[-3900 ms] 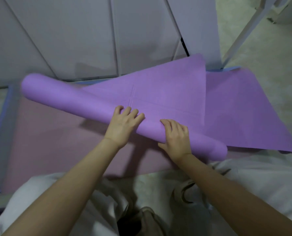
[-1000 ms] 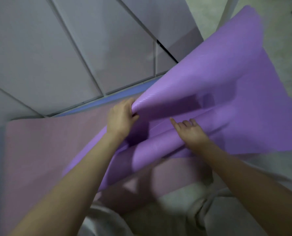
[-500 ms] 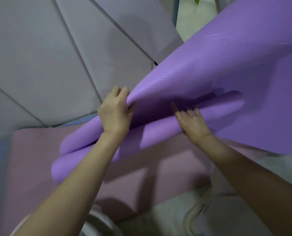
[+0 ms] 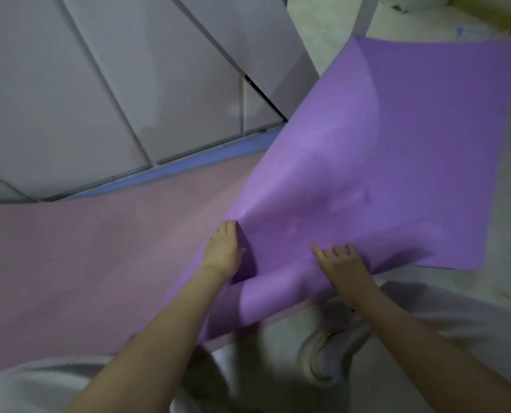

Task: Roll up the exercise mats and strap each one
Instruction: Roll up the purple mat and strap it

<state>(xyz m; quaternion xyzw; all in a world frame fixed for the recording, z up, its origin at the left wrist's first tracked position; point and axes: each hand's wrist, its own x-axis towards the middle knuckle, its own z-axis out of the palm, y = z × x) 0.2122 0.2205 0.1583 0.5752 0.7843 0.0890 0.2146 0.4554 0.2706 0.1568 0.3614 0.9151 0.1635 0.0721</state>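
Observation:
A purple exercise mat (image 4: pixel 397 150) lies mostly unrolled, spread from the middle toward the upper right, with only a loose fold (image 4: pixel 278 296) left at its near end. It rests partly on a pink mat (image 4: pixel 84 248) that lies flat across the left. My left hand (image 4: pixel 224 248) grips the purple mat's left edge where the upper layer lifts off the fold. My right hand (image 4: pixel 340 263) presses with spread fingers on top of the fold. No strap is in view.
Grey cabinet panels (image 4: pixel 114 84) stand right behind the mats. A blue mat edge (image 4: pixel 188 171) shows under the pink one. A white metal leg (image 4: pixel 367 13) rises at the upper right. Pale floor (image 4: pixel 510 219) lies to the right, and my light-clothed knees are at the bottom.
The tight purple roll has come undone. The raised sheet has dropped flat toward the right, and both hands have moved down onto the loose fold.

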